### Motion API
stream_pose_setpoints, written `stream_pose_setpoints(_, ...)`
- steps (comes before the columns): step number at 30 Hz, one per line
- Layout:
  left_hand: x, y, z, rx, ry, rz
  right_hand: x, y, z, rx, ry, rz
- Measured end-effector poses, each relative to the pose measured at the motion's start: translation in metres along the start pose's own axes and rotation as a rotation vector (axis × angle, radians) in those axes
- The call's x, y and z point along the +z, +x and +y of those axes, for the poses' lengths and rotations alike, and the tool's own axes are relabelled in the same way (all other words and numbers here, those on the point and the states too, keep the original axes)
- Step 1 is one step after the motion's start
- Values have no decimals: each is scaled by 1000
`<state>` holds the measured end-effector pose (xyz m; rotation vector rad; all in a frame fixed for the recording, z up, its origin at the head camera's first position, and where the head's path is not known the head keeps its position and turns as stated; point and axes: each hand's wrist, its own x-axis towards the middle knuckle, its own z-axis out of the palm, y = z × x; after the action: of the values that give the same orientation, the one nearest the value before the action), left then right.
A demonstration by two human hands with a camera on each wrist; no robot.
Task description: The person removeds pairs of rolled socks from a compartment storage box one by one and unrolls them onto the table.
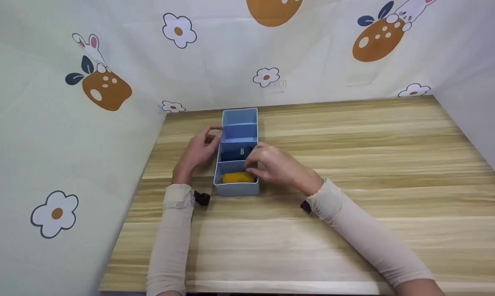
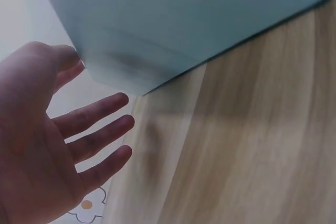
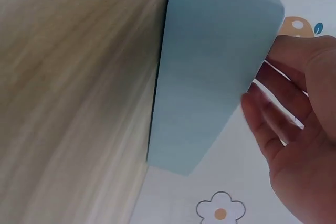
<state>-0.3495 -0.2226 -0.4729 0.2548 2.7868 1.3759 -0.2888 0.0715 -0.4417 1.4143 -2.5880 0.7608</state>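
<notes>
A light-blue storage box (image 1: 236, 189) with several compartments in a row stands lengthwise on the table. A dark navy bundle (image 1: 233, 154) with white lettering lies in its third compartment from the back. In the nearest compartment is a yellow bundle (image 1: 238, 177). My left hand (image 1: 199, 151) is at the box's left side, thumb and index finger at the rim, its other fingers (image 2: 105, 169) loosely extended. Over the right rim reaches my right hand (image 1: 274, 163), fingers bent down beside the dark bundle. In the right wrist view the box wall (image 3: 215, 72) hides some fingertips, so any grip is unclear.
The wood-grain table (image 1: 374, 164) extends to the right of the box. Behind it hangs a pale wall covering (image 1: 222, 61) printed with flowers and rabbits, and it continues along both sides. A dark wrist mount (image 1: 202, 198) sits by the left cuff.
</notes>
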Motion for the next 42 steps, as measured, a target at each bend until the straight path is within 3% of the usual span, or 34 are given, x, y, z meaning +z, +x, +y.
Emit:
stream_pose_setpoints(6, 2, -2, -1, -21, 22, -3, 1, 5, -16, 93, -24, -88)
stream_pose_setpoints(12, 7, 0, -2, 28, 49, -29, 1, 11, -31, 230, -88, -118)
stream_pose_setpoints(25, 7, -2, -3, 44, 23, -61, 4, 20, -37, 280, -129, -163)
stream_pose_setpoints(34, 5, -2, -3, 32, 41, -56, 1, 27, -38, 282, -206, -255)
stream_pose_setpoints(42, 8, -1, 0, 49, 15, -60, -1, 28, -37, 290, -253, -238)
